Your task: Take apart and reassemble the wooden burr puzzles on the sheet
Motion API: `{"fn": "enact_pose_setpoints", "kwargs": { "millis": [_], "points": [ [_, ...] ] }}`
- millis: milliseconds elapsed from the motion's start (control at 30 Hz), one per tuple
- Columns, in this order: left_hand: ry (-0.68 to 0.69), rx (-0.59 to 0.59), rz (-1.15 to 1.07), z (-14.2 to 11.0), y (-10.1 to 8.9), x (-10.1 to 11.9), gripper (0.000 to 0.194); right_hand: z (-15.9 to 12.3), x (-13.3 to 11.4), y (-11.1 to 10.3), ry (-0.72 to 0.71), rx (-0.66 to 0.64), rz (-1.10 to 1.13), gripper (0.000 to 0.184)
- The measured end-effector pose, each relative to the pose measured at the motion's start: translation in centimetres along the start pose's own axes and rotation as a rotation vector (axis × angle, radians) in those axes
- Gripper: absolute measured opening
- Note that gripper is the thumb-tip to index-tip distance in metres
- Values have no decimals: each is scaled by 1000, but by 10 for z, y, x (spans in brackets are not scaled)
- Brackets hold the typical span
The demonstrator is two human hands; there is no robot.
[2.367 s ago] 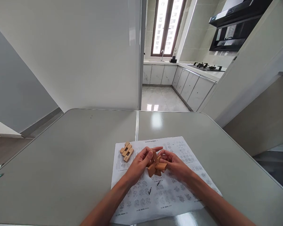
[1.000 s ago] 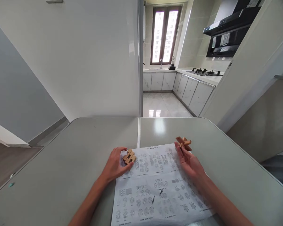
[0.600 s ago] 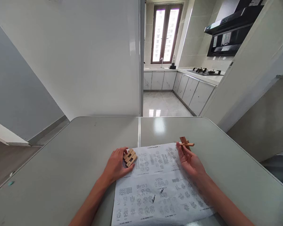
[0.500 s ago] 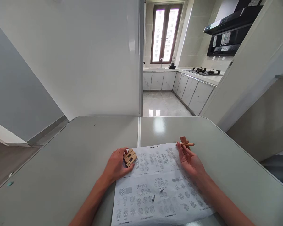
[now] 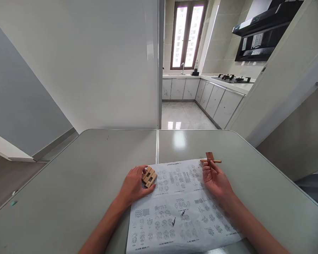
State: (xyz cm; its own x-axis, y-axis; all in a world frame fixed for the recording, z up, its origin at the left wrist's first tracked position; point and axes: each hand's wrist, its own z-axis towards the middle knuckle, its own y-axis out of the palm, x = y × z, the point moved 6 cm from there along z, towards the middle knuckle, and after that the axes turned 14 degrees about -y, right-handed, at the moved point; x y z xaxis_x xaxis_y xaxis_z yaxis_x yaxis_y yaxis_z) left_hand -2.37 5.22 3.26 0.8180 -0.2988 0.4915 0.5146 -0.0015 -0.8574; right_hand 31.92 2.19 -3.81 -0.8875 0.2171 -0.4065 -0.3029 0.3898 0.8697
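While the left hand [image 5: 134, 185] curls its fingers around a bundle of wooden blocks [image 5: 149, 176] at its fingertips, the right hand [image 5: 216, 180] lies palm-up and loosely spread, the wooden cross puzzle [image 5: 210, 158] standing just beyond its fingertips on the grey table [image 5: 69, 183], beside the printed sheet [image 5: 180, 211].

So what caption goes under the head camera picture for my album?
Left hand holds a flat wooden puzzle on a printed sheet; right hand sits by a wooden cross puzzle.
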Motion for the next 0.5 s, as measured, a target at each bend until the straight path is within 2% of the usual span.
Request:
{"fn": "enact_pose_setpoints", "kwargs": {
  "millis": [133,233,333,400,500],
  "points": [
    [29,-85,-85,-5,4,7,75,-3,4,3,-21,-65,-52,20],
    [58,-255,-201,-12,11,18,85,-11,14,9,-28,-128,-156,25],
    [87,-416,-336,-18,17,30,90,-26,23,17,-64,-223,-417,30],
    [105,-438,-384,-20,18,36,89,-39,31,28,-88,-390,-659,29],
    [131,-364,-368,-19,17,38,82,-58,39,44,-211,-708,-1032,25]
  ]
}}
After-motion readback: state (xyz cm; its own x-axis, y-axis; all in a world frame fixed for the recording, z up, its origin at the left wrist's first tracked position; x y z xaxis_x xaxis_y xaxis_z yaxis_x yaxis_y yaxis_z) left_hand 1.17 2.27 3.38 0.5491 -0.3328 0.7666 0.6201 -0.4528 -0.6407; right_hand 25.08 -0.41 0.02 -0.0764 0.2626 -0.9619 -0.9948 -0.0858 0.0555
